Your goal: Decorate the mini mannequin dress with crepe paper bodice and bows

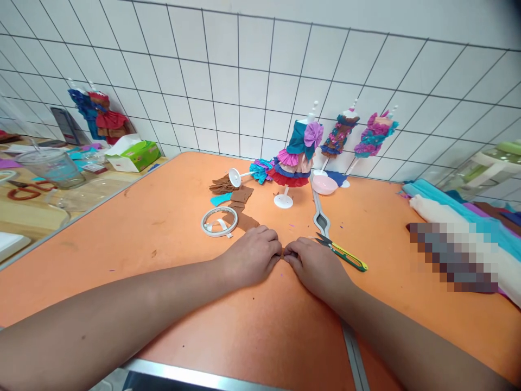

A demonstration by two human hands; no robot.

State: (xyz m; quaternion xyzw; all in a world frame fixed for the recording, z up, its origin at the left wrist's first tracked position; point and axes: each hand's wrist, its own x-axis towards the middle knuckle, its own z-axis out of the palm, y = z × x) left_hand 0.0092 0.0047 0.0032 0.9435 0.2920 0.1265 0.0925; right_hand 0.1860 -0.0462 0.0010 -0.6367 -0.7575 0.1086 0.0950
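Note:
My left hand [253, 256] and my right hand [316, 265] meet low over the orange table, fingertips nearly touching. Both are closed in a pinch on a small brown crepe paper piece [283, 253], most of which the fingers hide. Beyond my left hand lie brown paper cutouts [242, 196], a turquoise scrap [221, 199] and a roll of white tape [204, 228]. Thread snips [348, 259] with yellow and green handles rest just beyond my right hand. A small dress form [300, 144] in layered, colourful ruffles stands upright behind the hands.
Two more dressed forms lean on the tiled wall [252, 87]; another lies on its side, its white base [235, 177] showing. A pink bowl [324, 184] sits near them. Rolled crepe paper [451, 217] lies at right. Scissors [30, 189] and a tissue pack [138, 156] occupy the left table.

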